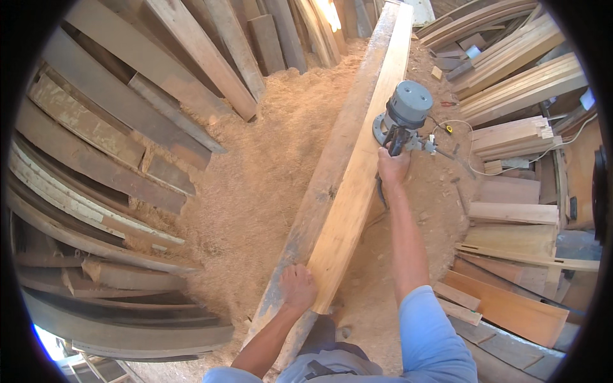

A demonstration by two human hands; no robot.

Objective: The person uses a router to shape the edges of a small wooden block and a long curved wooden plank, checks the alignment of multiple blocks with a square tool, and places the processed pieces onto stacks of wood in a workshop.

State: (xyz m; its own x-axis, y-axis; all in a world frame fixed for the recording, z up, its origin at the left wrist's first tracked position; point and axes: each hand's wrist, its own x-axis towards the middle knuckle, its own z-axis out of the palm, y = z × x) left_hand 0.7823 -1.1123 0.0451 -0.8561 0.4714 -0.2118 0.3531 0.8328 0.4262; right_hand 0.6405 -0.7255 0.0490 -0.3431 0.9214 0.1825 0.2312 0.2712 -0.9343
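Note:
A grey router (408, 105) sits upright on a long, pale wooden plank (354, 210) that runs away from me. My right hand (394, 165) is closed around the router's dark handle on its near side. Beneath the plank, or along its left side, lies a darker, worn beam (332, 169). My left hand (297, 287) rests on the near part of the wood, close to the seam between plank and beam, with its fingers lying flat. The router's bit is hidden by its base.
Sawdust (249, 191) covers the floor on both sides. Several old boards (147, 83) lean at the left. Stacked timber (511, 137) lines the right, and a pale cord (472, 150) loops from near the router. An orange-brown panel (511, 306) lies at lower right.

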